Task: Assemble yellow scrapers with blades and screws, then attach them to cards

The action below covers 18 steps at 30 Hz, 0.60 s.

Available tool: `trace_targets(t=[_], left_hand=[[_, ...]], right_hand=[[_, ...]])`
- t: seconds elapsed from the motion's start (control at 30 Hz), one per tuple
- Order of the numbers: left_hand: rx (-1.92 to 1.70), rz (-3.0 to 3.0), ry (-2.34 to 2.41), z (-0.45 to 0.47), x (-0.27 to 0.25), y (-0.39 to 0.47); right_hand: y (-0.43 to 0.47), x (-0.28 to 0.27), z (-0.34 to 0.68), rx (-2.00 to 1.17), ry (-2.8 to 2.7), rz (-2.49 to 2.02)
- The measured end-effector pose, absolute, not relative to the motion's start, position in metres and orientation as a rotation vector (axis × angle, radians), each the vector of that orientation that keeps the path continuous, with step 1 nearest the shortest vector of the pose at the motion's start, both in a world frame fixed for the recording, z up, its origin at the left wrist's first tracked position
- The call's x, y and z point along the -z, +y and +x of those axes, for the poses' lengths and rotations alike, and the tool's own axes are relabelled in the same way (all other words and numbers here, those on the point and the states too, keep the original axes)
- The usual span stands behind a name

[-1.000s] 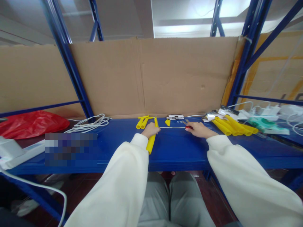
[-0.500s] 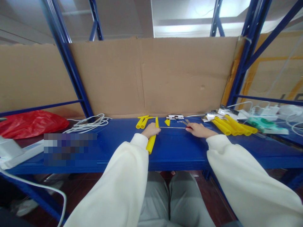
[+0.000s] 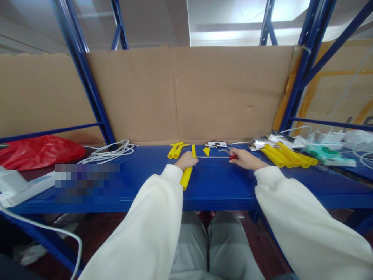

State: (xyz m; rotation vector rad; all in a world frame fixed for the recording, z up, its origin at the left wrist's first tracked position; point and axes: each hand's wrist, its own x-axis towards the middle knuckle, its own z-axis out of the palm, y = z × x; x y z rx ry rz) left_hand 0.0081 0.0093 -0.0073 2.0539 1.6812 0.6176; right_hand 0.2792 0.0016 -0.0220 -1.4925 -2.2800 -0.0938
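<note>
Fingers of left hand (image 3: 185, 160) grip a yellow tube (image 3: 187, 177), centre of the blue table (image 3: 215, 182), open end near; those of right hand (image 3: 243, 158) are curled round the handle of a red-handled screwdriver (image 3: 217, 157), shaft running left to the tube, tip contact unclear. Two yellow pieces (image 3: 177, 152) lie just left and far; more yellow tubes (image 3: 287, 155) lie right
</note>
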Motion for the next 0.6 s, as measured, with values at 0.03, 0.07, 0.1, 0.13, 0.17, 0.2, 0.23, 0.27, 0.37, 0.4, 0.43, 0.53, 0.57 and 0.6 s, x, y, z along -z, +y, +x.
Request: trace_targets(t=[0.03,0.07,0.1,0.13,0.17,0.2,0.23,0.27,0.37,0.4,0.43,0.53,0.57,0.6], left_hand=[[-0.617,2.055,1.681,0.0082,0.0070,0.0090],[-0.615,2.057,1.682,0.0083,0.0066,0.0087],[-0.613,2.058,1.683,0.0084,0.0062,0.0084],[-0.611,2.058,1.686,0.0086,0.0059,0.0081],[-0.610,2.057,1.688,0.0088,0.0057,0.0078],[-0.610,2.055,1.689,0.0091,0.0055,0.0075],[-0.612,2.053,1.688,0.0093,0.0054,0.0073],[-0.615,2.051,1.687,0.0095,0.0054,0.0071],[-0.623,2.046,1.690,0.0097,0.0054,0.0072],[-0.626,2.042,1.692,0.0097,0.0054,0.0074],[-0.630,2.037,1.695,0.0096,0.0053,0.0077],[-0.645,2.012,1.713,0.0097,0.0051,0.0085],[-0.651,2.007,1.722,0.0099,0.0050,0.0085],[-0.655,2.005,1.734,0.0101,0.0047,0.0084]], right_hand=[[0.0020,0.0222,0.2796,0.111,-2.283,-1.489],[0.0023,0.0223,0.2799,0.134,-2.285,-1.490],[0.0024,0.0223,0.2801,0.164,-2.287,-1.493],[0.0023,0.0222,0.2801,0.196,-2.290,-1.499],[0.0021,0.0220,0.2800,0.226,-2.290,-1.511],[0.0018,0.0217,0.2797,0.249,-2.288,-1.531],[0.0014,0.0214,0.2792,0.263,-2.284,-1.556],[0.0010,0.0210,0.2786,0.268,-2.279,-1.583],[0.0000,0.0201,0.2766,0.262,-2.258,-1.653],[-0.0001,0.0199,0.2761,0.261,-2.250,-1.667],[-0.0002,0.0197,0.2757,0.260,-2.242,-1.675],[-0.0007,0.0189,0.2750,0.253,-2.224,-1.690],[-0.0010,0.0185,0.2749,0.246,-2.222,-1.696],[-0.0013,0.0182,0.2747,0.242,-2.220,-1.700]])
